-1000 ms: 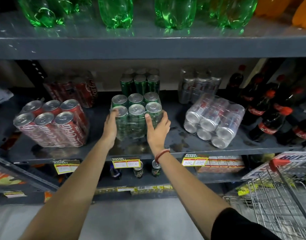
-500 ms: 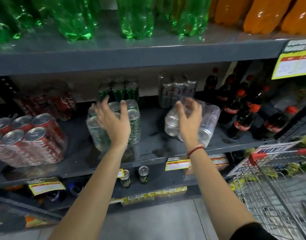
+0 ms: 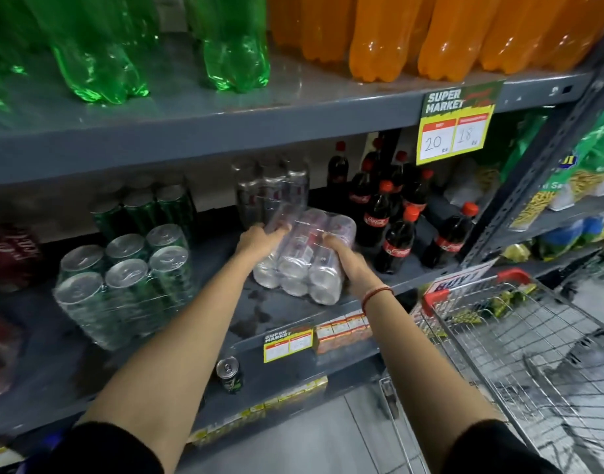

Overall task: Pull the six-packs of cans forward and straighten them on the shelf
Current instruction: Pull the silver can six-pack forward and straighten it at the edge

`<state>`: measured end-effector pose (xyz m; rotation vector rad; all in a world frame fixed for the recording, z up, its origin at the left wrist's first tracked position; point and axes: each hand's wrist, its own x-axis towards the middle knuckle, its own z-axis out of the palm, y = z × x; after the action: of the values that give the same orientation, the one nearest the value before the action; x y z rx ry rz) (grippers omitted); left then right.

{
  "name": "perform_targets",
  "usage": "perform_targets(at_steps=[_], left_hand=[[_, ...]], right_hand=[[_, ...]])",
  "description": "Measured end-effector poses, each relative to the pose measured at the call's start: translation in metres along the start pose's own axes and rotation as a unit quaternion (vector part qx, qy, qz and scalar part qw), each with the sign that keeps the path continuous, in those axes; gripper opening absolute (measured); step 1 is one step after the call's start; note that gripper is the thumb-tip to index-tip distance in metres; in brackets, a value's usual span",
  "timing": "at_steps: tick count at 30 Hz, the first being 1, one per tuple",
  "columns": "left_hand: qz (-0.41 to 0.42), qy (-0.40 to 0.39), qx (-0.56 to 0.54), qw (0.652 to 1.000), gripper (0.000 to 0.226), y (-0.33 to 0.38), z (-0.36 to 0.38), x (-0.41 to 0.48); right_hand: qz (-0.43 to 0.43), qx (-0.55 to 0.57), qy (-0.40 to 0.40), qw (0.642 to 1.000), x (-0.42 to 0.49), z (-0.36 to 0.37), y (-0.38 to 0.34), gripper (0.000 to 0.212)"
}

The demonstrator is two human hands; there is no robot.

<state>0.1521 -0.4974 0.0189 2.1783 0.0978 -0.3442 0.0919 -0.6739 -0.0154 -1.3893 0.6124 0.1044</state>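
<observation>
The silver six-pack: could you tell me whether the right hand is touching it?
Touching: the head view shows the right hand gripping the silver six-pack.

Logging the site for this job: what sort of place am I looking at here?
Most likely a supermarket drinks aisle. A price tag printed "SUPER MARKET" hangs on the shelf edge, soda bottles and can packs fill the shelves, and a wire shopping cart stands on the right.
</observation>
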Motion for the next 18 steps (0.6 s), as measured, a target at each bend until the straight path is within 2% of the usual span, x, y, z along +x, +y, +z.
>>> perform_targets(at_steps=[3,4,6,8,9,12,15,18], left_hand=[[-0.026,-0.035,-0.061,0.997,0.115,-0.01,-0.003,0.009],[-0.017,-0.034,-0.07,0.997,0.112,-0.015,-0.002,0.009],[0.015,-0.01,-0.084,0.996,0.089,-0.019,-0.002,0.001],[0.058,0.021,-0.115,0.991,0.065,-0.026,-0.001,-0.009],[0.088,0.031,-0.134,0.986,0.061,-0.032,-0.001,-0.012],[0.149,0.049,-0.146,0.977,0.068,-0.048,0.003,-0.02],[0.151,0.068,-0.153,0.974,0.08,-0.061,0.01,-0.022],[0.142,0.081,-0.172,0.971,0.081,-0.073,0.017,-0.021]], right_hand=[[-0.01,0.015,0.019,1.0,0.008,0.001,0.007,0.102],[-0.017,0.015,0.027,0.999,0.01,0.001,0.01,0.104],[-0.051,0.015,0.03,0.998,0.011,0.001,0.015,0.104],[-0.112,-0.008,0.032,0.993,0.004,0.003,0.016,0.103],[-0.16,-0.038,0.028,0.986,0.001,0.004,0.017,0.103],[-0.279,-0.133,0.004,0.951,-0.002,0.001,0.021,0.105],[-0.312,-0.173,-0.02,0.934,0.004,-0.003,0.025,0.11],[-0.319,-0.213,-0.024,0.923,0.007,-0.004,0.029,0.114]])
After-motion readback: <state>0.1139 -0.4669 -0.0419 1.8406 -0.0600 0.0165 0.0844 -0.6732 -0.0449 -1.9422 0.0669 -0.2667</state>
